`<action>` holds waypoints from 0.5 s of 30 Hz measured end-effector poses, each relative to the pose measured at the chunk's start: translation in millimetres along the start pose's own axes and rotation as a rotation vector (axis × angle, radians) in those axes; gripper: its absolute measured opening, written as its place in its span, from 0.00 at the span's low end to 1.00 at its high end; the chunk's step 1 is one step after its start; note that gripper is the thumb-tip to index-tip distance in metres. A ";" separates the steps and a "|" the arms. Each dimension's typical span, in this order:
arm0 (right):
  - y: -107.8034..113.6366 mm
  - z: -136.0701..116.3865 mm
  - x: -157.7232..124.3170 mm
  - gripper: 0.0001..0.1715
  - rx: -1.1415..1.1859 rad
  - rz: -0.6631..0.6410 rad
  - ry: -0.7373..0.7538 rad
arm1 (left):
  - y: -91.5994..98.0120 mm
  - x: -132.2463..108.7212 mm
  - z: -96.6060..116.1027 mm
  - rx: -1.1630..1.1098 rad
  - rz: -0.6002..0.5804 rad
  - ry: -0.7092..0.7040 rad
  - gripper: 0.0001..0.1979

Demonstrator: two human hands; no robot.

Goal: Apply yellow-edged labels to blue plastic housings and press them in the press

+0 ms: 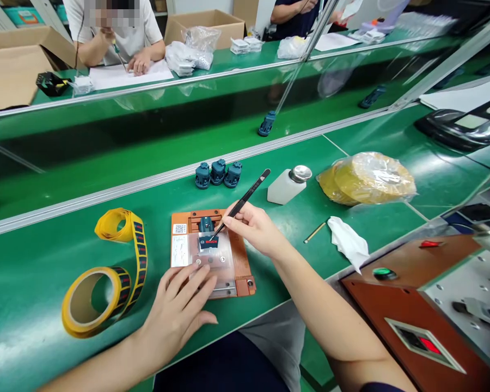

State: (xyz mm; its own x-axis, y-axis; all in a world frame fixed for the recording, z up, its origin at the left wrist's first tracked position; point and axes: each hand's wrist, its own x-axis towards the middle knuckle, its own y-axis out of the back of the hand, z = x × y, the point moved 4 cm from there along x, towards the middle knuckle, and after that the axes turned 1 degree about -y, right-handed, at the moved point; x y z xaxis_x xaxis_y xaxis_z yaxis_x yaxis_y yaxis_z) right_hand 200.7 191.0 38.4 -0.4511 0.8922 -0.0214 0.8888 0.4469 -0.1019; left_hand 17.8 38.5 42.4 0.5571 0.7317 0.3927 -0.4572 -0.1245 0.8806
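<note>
My right hand [253, 227] is shut on black tweezers [245, 193], whose tip touches a blue-and-black "BOSCH" label [208, 243]. That label lies on a small blue moulded part [206, 224] seated in an orange-brown jig [242, 261]. A clear plate [217, 260] covers the jig's middle. My left hand [175, 313] rests on the plate's near edge, fingers spread, holding nothing. Several similar blue parts [218, 172] stand beyond the jig. To its left lies a yellow roll of label tape [90, 302], with a strip of dark labels trailing from it.
Along the green bench stand a white dispenser bottle [286, 186], bagged yellow rolls [367, 178], a white cloth [348, 242] and a small stick [314, 232]. A brown-panelled machine [408, 267] sits at lower right. Beyond a glass partition [147, 130], co-workers sit at another bench.
</note>
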 end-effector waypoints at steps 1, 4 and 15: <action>-0.2 0.1 -0.1 0.18 0.001 -0.002 0.001 | -4.5 0.8 0.6 0.006 0.007 -0.006 0.23; -0.7 0.1 0.1 0.19 0.007 -0.010 -0.004 | -7.9 3.3 -2.5 0.020 0.028 -0.002 0.21; -0.3 3.1 -0.3 0.17 0.007 -0.010 -0.003 | -7.9 2.7 -3.1 0.020 0.038 0.003 0.21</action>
State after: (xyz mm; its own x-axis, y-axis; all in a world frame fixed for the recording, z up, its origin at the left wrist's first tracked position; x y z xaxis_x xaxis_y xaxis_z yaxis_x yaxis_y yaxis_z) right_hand 200.3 190.4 35.3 -0.4598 0.8877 -0.0229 0.8838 0.4549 -0.1092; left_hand 20.8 43.6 35.7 0.5379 0.7280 0.4250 -0.4642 -0.1650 0.8702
